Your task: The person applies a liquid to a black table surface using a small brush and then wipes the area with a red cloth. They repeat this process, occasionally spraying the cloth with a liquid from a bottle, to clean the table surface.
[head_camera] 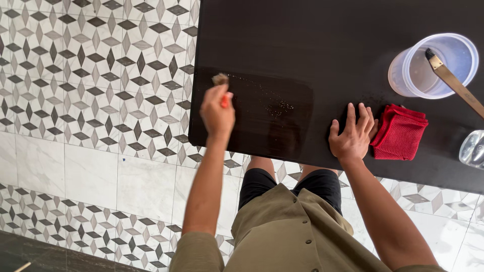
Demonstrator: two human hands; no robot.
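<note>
My left hand (217,113) is closed around a small brush (221,80) with an orange handle. Its brown bristles touch the left edge of a dark table (302,40). A glossy, darker patch (262,116) covers the tabletop beside the brush, with fine pale specks (282,107) scattered on it. My right hand (353,133) lies flat on the table near its front edge, palm down and fingers spread. Its fingertips are next to a folded red cloth (399,132).
A clear plastic tub (421,75) stands at the back right with a wooden-handled brush (454,83) leaning in it. A clear glass object (474,148) shows at the right edge. Patterned and white marble floor tiles (91,100) lie left of and below the table.
</note>
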